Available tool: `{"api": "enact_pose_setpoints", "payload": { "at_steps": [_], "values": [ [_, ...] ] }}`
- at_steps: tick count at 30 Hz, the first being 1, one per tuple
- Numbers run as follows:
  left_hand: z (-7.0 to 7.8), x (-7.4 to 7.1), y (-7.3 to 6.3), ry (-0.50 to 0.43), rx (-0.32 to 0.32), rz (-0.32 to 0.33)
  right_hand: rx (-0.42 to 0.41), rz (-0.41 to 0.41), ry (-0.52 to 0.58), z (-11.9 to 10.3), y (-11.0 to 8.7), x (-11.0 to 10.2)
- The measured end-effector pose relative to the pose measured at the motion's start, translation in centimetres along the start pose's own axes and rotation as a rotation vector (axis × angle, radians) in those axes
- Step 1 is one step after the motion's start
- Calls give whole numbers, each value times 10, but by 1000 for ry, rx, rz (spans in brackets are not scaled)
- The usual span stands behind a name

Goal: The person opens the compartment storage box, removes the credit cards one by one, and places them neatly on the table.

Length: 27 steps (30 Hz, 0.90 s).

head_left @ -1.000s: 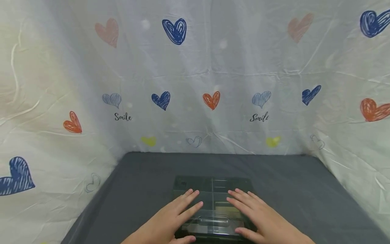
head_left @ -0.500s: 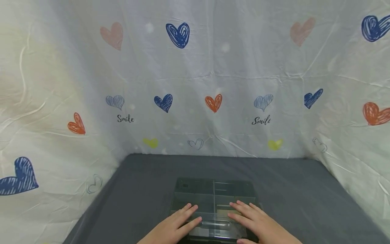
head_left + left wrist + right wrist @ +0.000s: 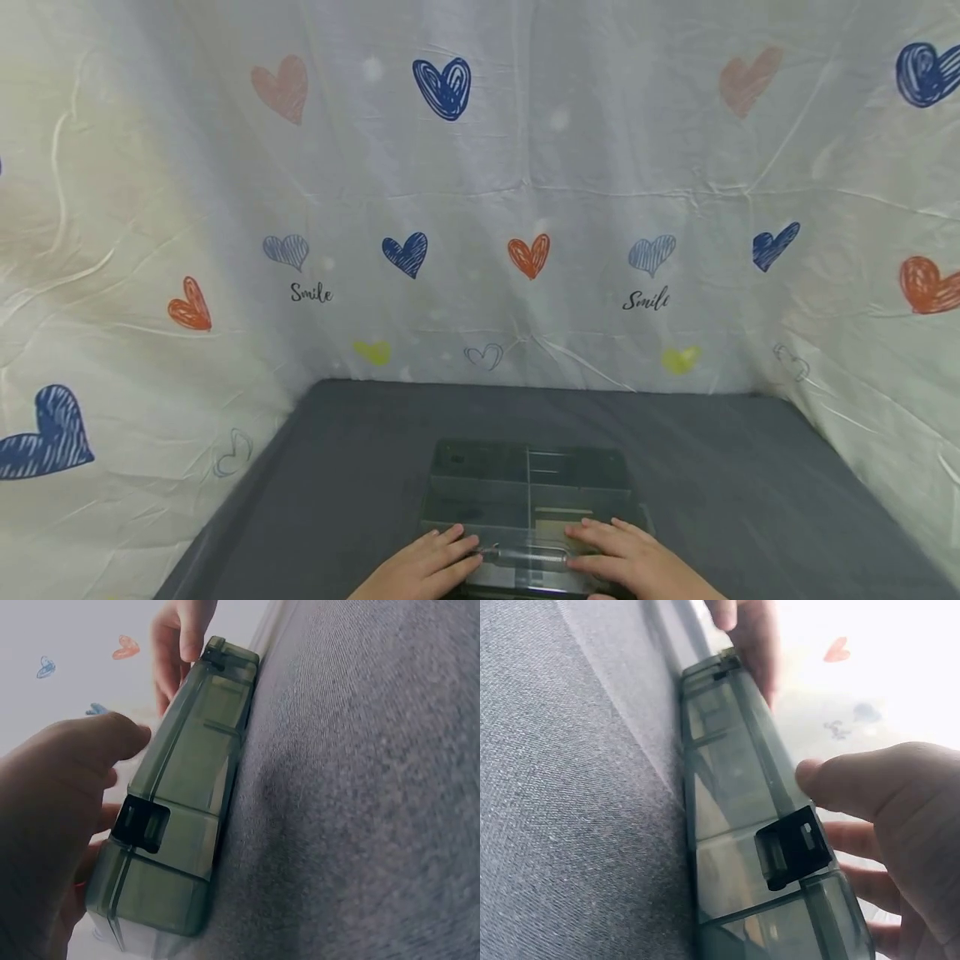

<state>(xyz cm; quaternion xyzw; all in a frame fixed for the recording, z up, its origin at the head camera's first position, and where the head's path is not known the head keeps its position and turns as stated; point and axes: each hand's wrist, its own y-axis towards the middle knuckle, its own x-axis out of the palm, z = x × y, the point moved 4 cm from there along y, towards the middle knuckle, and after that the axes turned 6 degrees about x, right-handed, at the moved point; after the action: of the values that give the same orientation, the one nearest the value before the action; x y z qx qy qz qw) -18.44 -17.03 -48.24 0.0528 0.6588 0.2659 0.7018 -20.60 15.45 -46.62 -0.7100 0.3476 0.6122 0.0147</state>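
Left grip (image 3: 422, 567) and right grip (image 3: 637, 563) rest on a translucent box (image 3: 480, 498)

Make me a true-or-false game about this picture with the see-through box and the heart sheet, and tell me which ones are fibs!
1. The left hand and right hand both have fingers at the near part of the see-through compartment case. True.
2. The case has a black latch. True.
3. The case stands up on one end. False: it lies flat on a gray cloth.
4. The white sheet has an orange heart printed on it. True.
5. The sheet says "Jump". False: its printed word is "Smile".
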Motion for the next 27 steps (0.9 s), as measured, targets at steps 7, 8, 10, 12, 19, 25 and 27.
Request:
{"api": "enact_pose_setpoints", "payload": {
  "at_steps": [7, 8, 10, 12, 19, 25, 27],
  "values": [
    [-2, 2, -7, -21, 79, 142, -93, 87, 151, -1, -6, -6],
    [-2, 2, -8, -26, 87, 173, -95, 96, 167, -1, -7, -7],
    [-3, 4, -11, -20, 119, 234, -82, 110, 191, -2, -8, -8],
    [-5, 7, -14, -59, 153, 300, -50, 102, 229, -3, -9, -9],
    [-10, 11, -16, -165, 142, 355, 53, 32, 271, -4, -10, -13],
    [-2, 9, -9, 114, -3, 281, -19, 44, 143, -6, -5, -14],
    [3, 9, -10, 185, -13, 334, -15, 34, 133, -6, -4, -13]
  ]
}}
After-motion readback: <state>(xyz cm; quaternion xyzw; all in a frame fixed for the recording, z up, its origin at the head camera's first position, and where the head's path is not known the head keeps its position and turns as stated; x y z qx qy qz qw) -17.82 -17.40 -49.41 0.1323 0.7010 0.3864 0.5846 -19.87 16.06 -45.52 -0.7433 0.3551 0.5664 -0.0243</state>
